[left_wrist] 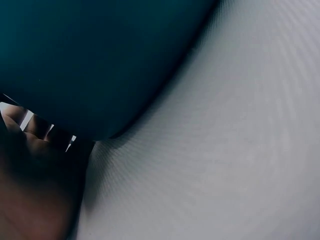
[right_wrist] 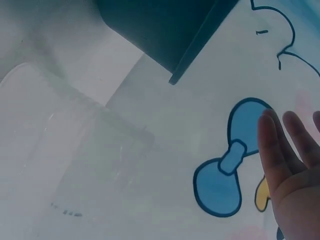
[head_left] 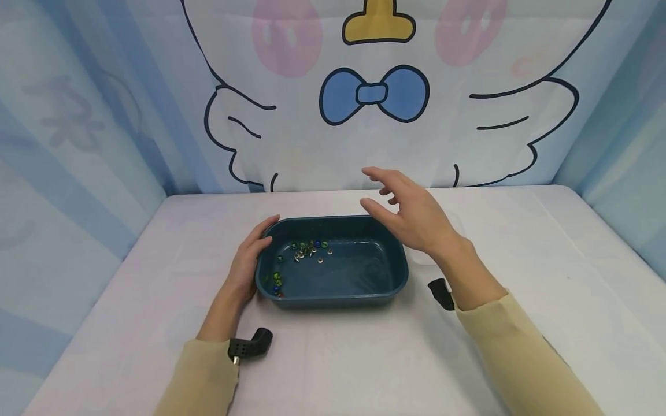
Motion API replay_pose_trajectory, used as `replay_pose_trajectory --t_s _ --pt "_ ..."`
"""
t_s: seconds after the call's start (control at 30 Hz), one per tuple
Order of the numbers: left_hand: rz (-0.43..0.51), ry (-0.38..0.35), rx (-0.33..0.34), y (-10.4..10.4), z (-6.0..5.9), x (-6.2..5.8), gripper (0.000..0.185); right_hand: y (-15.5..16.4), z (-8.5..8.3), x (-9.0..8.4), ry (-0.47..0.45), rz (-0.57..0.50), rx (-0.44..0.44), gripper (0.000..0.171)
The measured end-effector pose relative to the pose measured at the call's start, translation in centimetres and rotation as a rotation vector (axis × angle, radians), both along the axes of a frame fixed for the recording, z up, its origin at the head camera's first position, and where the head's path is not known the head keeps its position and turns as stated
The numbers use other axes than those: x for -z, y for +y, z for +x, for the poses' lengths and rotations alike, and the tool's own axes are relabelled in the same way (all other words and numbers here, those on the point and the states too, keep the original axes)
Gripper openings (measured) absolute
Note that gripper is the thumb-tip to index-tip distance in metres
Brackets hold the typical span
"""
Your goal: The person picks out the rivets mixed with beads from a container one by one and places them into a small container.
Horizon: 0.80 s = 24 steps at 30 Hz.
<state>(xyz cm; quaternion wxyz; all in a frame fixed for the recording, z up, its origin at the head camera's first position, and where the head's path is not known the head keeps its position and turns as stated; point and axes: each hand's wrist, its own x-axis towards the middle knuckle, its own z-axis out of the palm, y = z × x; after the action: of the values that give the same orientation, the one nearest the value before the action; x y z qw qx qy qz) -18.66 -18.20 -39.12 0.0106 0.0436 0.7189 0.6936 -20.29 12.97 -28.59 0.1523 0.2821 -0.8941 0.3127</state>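
Note:
A dark teal rectangular tray [head_left: 333, 299] stands on the white table, and it fills the top left of the left wrist view [left_wrist: 90, 60]. Several small coloured beads and metal pieces [head_left: 309, 249] lie in its left half. My left hand [head_left: 262, 231] holds the tray's left end, thumb at the rim and fingers curved round the outer wall; the palm and fingers [left_wrist: 30, 170] show dimly under the tray's edge. My right hand [head_left: 395, 196] hovers above the tray's far right corner with fingers spread and nothing in it; its fingers [right_wrist: 292, 165] show against the backdrop.
A clear plastic container [right_wrist: 65, 160] lies on the table just right of the tray [right_wrist: 165, 30]. A printed cartoon curtain with a blue bow [head_left: 373, 94] closes off the back, and blue curtains flank both sides. Black wrist mounts [head_left: 250, 345] sit on both forearms.

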Motion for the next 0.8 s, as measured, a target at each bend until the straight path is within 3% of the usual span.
replay_pose_trajectory --t_s 0.4,0.8 --pt "-0.046 0.022 0.001 0.0 -0.1 0.1 0.052 -0.9 -0.3 -1.2 -0.038 -0.027 -0.031 0.054" --pt "-0.033 0.006 0.001 0.0 0.0 -0.1 0.051 -2.1 -0.6 -1.9 -0.073 -0.076 -0.087 0.053"
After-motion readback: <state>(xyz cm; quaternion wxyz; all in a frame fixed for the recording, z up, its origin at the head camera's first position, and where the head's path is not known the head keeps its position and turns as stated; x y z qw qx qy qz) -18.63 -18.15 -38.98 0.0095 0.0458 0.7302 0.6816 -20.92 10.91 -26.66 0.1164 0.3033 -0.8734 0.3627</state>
